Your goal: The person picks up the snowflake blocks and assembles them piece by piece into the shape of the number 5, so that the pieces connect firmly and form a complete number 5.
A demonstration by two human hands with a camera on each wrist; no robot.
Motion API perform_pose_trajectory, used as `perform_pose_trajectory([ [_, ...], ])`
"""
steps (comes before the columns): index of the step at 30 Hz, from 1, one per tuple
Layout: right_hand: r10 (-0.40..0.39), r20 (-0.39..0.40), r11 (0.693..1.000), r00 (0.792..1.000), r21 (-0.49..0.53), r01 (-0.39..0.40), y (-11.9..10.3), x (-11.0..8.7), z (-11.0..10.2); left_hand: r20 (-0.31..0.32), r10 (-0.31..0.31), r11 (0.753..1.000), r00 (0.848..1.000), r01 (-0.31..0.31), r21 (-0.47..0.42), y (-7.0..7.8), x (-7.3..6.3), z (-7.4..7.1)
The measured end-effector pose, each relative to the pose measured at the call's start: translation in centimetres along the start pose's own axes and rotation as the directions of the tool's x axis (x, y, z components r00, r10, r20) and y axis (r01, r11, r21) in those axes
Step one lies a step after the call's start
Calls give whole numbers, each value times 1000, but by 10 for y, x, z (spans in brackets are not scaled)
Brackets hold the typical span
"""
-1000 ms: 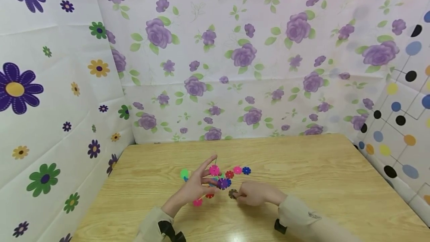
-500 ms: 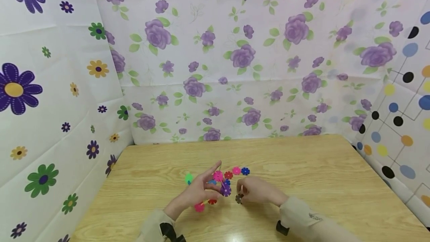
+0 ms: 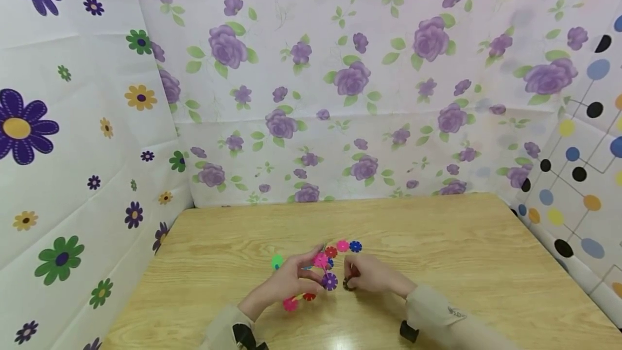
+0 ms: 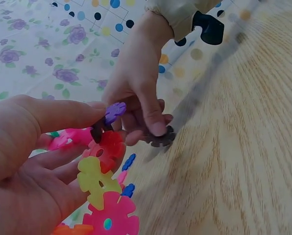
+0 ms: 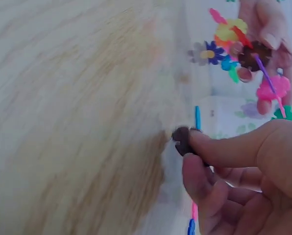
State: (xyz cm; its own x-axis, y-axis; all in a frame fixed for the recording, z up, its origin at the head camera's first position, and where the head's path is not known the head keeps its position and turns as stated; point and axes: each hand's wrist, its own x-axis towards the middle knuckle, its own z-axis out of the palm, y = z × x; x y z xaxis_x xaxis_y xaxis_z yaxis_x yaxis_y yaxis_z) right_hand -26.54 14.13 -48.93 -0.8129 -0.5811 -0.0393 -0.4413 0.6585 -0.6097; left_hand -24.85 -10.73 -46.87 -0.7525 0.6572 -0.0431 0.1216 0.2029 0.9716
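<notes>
In the head view, my left hand [image 3: 286, 286] holds a linked string of notched plastic discs near the table's middle. A purple disc [image 3: 330, 281] and a pink disc [image 3: 320, 260] stick out on its right side. The left wrist view shows a red disc [image 4: 107, 151], a yellow disc [image 4: 93, 181] and a larger pink disc [image 4: 111, 215] joined in a chain. Facing it, my right hand [image 3: 373, 274] pinches a dark brown notched disc [image 5: 182, 140] between thumb and fingers, with a gap between this disc and the string. The palm hides part of the string.
Behind the hands, a red disc [image 3: 331, 252], a pink disc [image 3: 342, 246] and a blue disc [image 3: 356, 246] form a row. The wooden table [image 3: 437, 231] meets a flowered cloth [image 3: 291, 172] at the back, with patterned cloths at both sides.
My left hand and its string have shifted right and slightly nearer, its raised index finger coming down. The brown disc has moved a little right and turned more edge-on in my right hand.
</notes>
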Motion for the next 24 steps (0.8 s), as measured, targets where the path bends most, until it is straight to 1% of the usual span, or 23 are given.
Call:
perform_pose_trajectory([
  [3, -12, -51, 997, 999, 81, 16, 2, 1, -5, 15, 1, 1000, 1000, -1, -5, 1, 0, 0],
  [5, -17, -91, 987, 996, 159, 31, 2, 1, -9, 29, -2, 1000, 1000, 2, -21, 1, 0, 1],
  [9, 2, -187, 955, 982, 292, 53, -2, 2, -19, 61, -4, 998, 998, 8, -57, 1, 0, 2],
  [11, 27, -234, 935, 972, 349, 58, -6, 2, -25, 76, -3, 998, 997, 8, -64, 2, 0, 3],
  [13, 68, -260, 917, 963, 397, 43, -10, 1, -30, 89, -3, 998, 996, 9, -69, 2, 0, 3],
  [15, 101, -271, 898, 957, 438, 29, -13, 1, -34, 102, -9, 997, 995, 17, -79, 3, 0, 4],
  [17, 125, -268, 886, 955, 463, 14, -16, 1, -37, 115, -15, 997, 993, 24, -80, 3, -1, 4],
  [20, 127, -258, 876, 958, 483, 13, -17, 1, -39, 140, -18, 996, 990, 29, -82, 2, -1, 4],
  [24, 109, -249, 875, 962, 483, 26, -18, 1, -40, 166, -2, 997, 986, 16, -81, 1, 0, 6],
])
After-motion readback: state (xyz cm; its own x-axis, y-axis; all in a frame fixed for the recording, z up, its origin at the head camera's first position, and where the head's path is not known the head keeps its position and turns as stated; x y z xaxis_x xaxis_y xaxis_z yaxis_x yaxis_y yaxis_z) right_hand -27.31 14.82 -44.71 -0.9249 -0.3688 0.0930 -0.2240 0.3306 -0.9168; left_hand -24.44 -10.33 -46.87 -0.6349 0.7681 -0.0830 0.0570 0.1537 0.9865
